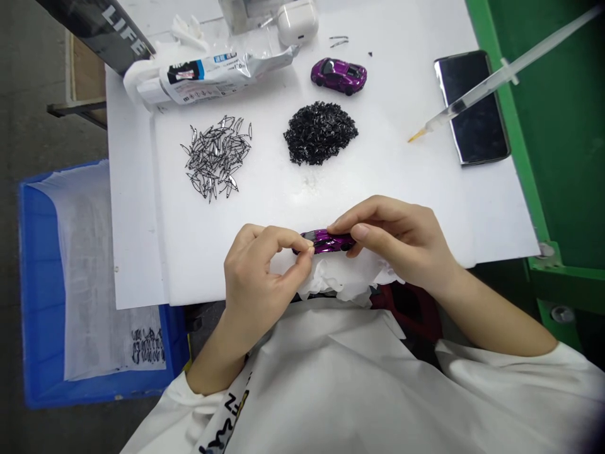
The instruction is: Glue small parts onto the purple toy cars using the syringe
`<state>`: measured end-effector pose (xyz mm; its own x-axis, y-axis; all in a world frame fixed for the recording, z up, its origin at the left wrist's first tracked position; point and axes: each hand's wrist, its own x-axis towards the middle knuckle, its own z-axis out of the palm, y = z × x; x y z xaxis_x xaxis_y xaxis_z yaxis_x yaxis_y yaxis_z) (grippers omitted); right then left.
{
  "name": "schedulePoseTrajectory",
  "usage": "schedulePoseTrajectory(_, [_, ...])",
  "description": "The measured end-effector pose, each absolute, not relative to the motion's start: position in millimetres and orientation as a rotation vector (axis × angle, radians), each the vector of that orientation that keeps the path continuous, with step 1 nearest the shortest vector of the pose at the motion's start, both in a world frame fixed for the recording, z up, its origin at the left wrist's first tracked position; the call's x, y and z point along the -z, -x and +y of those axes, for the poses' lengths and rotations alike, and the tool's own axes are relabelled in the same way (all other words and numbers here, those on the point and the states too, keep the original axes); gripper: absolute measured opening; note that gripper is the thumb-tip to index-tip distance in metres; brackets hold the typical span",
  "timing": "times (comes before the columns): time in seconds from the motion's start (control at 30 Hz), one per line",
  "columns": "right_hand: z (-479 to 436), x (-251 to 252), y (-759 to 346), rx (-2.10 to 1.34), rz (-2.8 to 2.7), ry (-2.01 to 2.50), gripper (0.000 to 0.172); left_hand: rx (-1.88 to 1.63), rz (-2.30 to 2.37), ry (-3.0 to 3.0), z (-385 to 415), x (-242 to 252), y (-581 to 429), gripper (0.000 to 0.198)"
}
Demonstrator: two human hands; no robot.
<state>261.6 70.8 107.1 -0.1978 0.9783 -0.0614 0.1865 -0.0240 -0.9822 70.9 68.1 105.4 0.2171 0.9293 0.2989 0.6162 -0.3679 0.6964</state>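
Observation:
Both hands hold one small purple toy car (327,241) just above the table's near edge. My left hand (258,277) pinches its left end between thumb and forefinger. My right hand (401,243) grips its right end, fingers closed over the top. A crumpled white tissue (340,280) lies under the car. A second purple toy car (339,75) stands on the white board (265,189) at the far side. Between them lie a heap of small black parts (319,132) and a scatter of clear, dark-edged parts (216,156).
A syringe (486,88) with an amber tip rests across a dark phone (472,107) at the right. A silver glue pouch (212,72) and a white earbud case (297,21) lie at the back. A blue crate (42,302) lined with white sheet stands left. Green frame (524,164) borders the right.

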Motion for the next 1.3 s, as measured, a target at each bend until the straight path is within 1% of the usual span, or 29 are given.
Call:
schedulePoseTrajectory(0.4, [70, -107, -262, -1.287, -1.553, 1.241, 0.013, -0.918, 1.404, -2.19, 69, -111, -76, 0.02])
schedulePoseTrajectory(0.57, [70, -107, -263, -1.308, -1.563, 1.256, 0.015, -0.7, 1.371, -2.224, 70, -119, -77, 0.022])
schedulePoseTrajectory(0.73, [68, -106, -264, -1.306, -1.626, 1.25, 0.015, -0.481, 1.366, -2.209, 74, -115, -74, 0.026])
schedulePoseTrajectory(0.83, [66, -105, -264, -1.19, -1.629, 1.221, 0.014, -0.504, 1.371, -2.118, 74, -109, -74, 0.03])
schedulePoseTrajectory(0.93, [65, -104, -263, -0.999, -1.623, 1.269, 0.014, -0.566, 1.372, -2.075, 73, -103, -75, 0.033])
schedulePoseTrajectory(1.03, [69, -102, -261, -0.798, -1.825, 1.327, 0.011, -0.684, 1.393, -2.064, 71, -96, -75, 0.03])
schedulePoseTrajectory(1.17, [75, -97, -259, -0.618, -2.12, 1.259, 0.022, -0.826, 1.416, -2.089, 69, -91, -75, 0.026])
schedulePoseTrajectory(1.3, [75, -95, -257, -0.548, -2.211, 1.235, 0.029, -0.768, 1.355, -2.114, 69, -91, -70, 0.033])
